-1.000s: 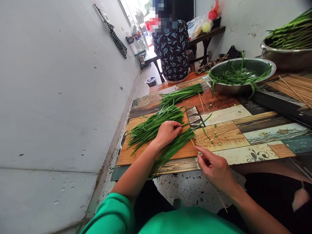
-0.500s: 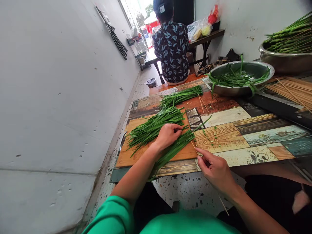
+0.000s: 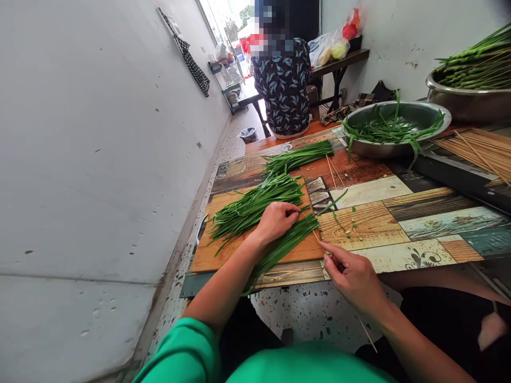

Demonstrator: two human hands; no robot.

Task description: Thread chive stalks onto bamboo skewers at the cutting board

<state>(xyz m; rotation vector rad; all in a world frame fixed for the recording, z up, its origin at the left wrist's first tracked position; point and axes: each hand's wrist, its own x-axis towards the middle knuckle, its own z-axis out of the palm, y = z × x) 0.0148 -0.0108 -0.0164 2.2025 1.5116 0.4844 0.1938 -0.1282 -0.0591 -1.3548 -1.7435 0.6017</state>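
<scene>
My right hand (image 3: 351, 274) pinches a thin wooden skewer (image 3: 368, 335); its lower end sticks out below the palm, its upper part slants over the cutting board's right edge. Several long garlic chives (image 3: 293, 239) lie side by side across the skewer, their cut ends to the right and leaves hanging past the table's near edge. My left hand (image 3: 278, 221) is closed above them, fingertips pinched at a chive stem by the skewer's upper end; the exact hold is partly hidden. A bigger chive pile (image 3: 255, 205) lies behind that hand on the wooden cutting board (image 3: 203, 258).
Another chive bundle (image 3: 299, 156) lies beyond the board. To the right stand a metal bowl of chive pieces (image 3: 383, 148) and a metal pot of green stalks (image 3: 467, 103). A black-handled knife (image 3: 459, 181) and loose skewers (image 3: 479, 151) lie nearby. A person (image 3: 282, 90) sits ahead, back turned.
</scene>
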